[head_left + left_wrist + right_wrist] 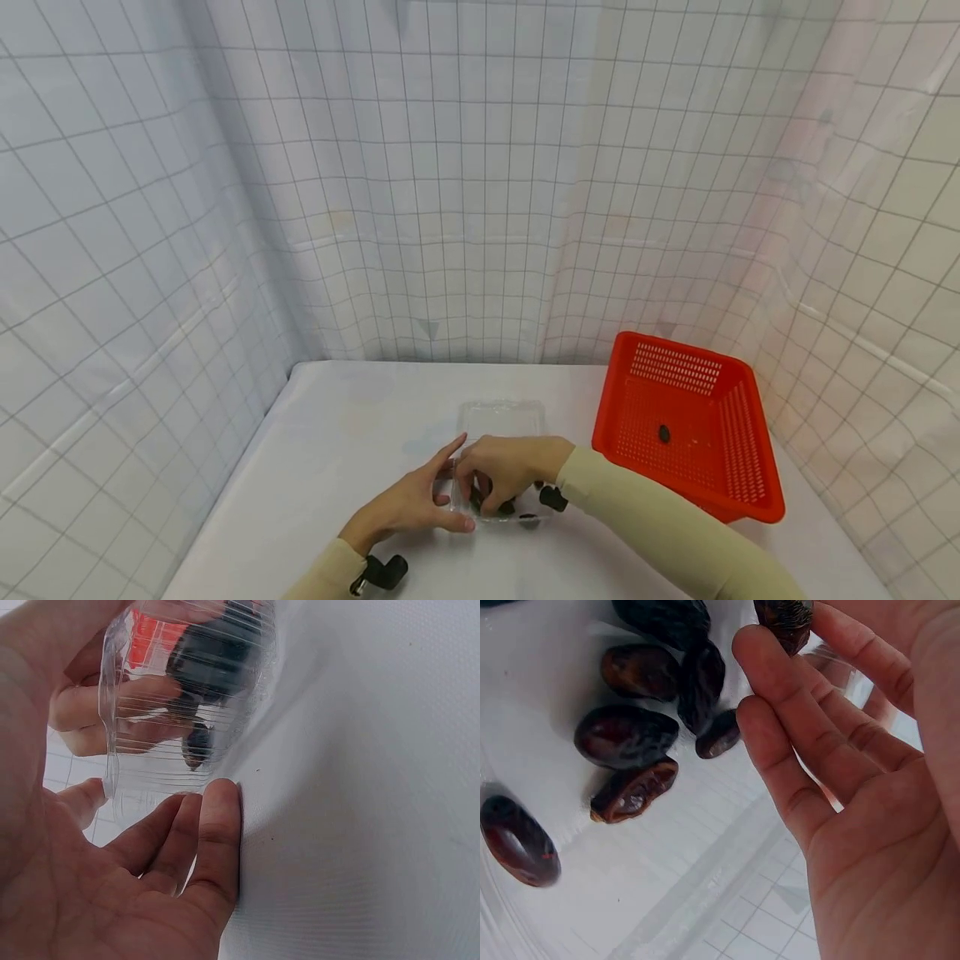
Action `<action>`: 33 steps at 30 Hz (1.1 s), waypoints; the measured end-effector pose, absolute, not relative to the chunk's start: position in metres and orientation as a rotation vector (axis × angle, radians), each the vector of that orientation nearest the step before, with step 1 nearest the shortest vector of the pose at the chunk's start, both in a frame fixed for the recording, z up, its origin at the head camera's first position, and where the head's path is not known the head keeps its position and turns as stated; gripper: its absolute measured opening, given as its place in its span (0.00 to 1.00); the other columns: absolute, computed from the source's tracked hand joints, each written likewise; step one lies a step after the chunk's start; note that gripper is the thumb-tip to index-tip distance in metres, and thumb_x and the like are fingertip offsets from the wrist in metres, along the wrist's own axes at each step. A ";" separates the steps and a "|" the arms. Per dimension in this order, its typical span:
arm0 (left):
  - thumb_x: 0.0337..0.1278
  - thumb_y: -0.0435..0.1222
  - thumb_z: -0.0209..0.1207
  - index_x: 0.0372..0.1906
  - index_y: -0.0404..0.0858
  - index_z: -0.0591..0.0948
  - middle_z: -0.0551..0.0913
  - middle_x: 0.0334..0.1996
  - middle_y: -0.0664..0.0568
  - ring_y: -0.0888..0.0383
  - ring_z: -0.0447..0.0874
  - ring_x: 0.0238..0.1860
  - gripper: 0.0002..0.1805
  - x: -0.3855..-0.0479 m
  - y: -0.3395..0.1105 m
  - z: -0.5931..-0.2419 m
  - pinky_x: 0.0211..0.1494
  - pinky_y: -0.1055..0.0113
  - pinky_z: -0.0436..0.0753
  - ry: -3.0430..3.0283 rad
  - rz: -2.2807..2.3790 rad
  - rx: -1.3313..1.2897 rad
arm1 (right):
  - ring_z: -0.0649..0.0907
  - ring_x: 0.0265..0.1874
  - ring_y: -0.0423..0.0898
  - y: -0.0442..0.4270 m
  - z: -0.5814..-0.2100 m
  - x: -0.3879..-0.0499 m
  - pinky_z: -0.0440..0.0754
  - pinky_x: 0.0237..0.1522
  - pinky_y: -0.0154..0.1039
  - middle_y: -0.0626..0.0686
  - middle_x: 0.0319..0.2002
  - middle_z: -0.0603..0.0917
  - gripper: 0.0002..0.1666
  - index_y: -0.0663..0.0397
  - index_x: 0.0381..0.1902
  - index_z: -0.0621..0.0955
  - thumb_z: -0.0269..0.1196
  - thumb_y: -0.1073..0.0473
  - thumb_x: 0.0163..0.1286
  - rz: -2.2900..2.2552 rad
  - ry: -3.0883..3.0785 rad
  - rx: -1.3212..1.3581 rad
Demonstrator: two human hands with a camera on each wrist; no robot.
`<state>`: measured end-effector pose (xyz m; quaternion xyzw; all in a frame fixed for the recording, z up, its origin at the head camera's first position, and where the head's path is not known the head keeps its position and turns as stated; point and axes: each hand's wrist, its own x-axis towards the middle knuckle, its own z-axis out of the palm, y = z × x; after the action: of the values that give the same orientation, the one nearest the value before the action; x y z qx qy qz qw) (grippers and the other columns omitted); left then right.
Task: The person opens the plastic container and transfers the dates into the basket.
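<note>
A clear plastic clamshell box (501,414) lies on the table with its lid laid back. Inside it are several dark brown dates (626,736), one of them split. My right hand (510,463) reaches over the box. Between its thumb and fingertips it pinches a date (784,624), partly cut off at the top of the right wrist view. At the box's left side is my left hand (408,502), its fingers spread and fairly straight. Its fingertips touch or nearly touch the ribbed wall (154,776), and nothing is gripped in it.
A red plastic basket (759,442) with slotted walls stands on the right of the table. A single date (664,433) lies on its floor. Grid-patterned white curtains (450,183) enclose the white table (337,417) at the back and sides.
</note>
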<state>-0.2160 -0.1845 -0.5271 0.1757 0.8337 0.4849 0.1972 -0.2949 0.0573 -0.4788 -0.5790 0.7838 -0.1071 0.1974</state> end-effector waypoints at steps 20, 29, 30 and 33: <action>0.58 0.53 0.88 0.99 0.63 0.48 0.70 0.91 0.39 0.39 0.92 0.68 0.75 -0.217 -0.183 -0.532 0.75 0.33 0.85 2.370 1.335 0.464 | 0.90 0.44 0.32 0.101 -0.466 -0.289 0.89 0.55 0.27 0.41 0.49 0.87 0.14 0.46 0.56 0.93 0.82 0.55 0.77 -0.454 2.322 -1.503; 0.57 0.52 0.89 0.99 0.63 0.48 0.70 0.91 0.37 0.36 0.92 0.70 0.75 -0.211 -0.180 -0.532 0.78 0.32 0.84 2.380 1.345 0.439 | 0.90 0.47 0.31 0.116 -0.458 -0.285 0.94 0.61 0.40 0.42 0.52 0.89 0.16 0.47 0.58 0.92 0.82 0.55 0.77 -0.559 2.344 -1.439; 0.57 0.52 0.89 0.99 0.63 0.49 0.70 0.91 0.37 0.36 0.92 0.70 0.75 -0.212 -0.180 -0.531 0.78 0.32 0.84 2.383 1.346 0.437 | 0.90 0.47 0.31 0.117 -0.457 -0.284 0.94 0.61 0.41 0.42 0.52 0.89 0.16 0.47 0.58 0.92 0.82 0.55 0.77 -0.566 2.351 -1.436; 0.57 0.52 0.89 0.99 0.63 0.49 0.70 0.90 0.37 0.36 0.92 0.70 0.74 -0.212 -0.180 -0.529 0.78 0.32 0.84 2.395 1.346 0.435 | 0.90 0.48 0.34 0.119 -0.454 -0.282 0.95 0.61 0.44 0.43 0.53 0.90 0.17 0.48 0.59 0.92 0.82 0.54 0.77 -0.576 2.370 -1.444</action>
<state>-0.2121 -0.1799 -0.5295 0.1539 0.8471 0.4761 0.1790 -0.2817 0.1192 -0.4541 -0.5034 0.8263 -0.2010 0.1529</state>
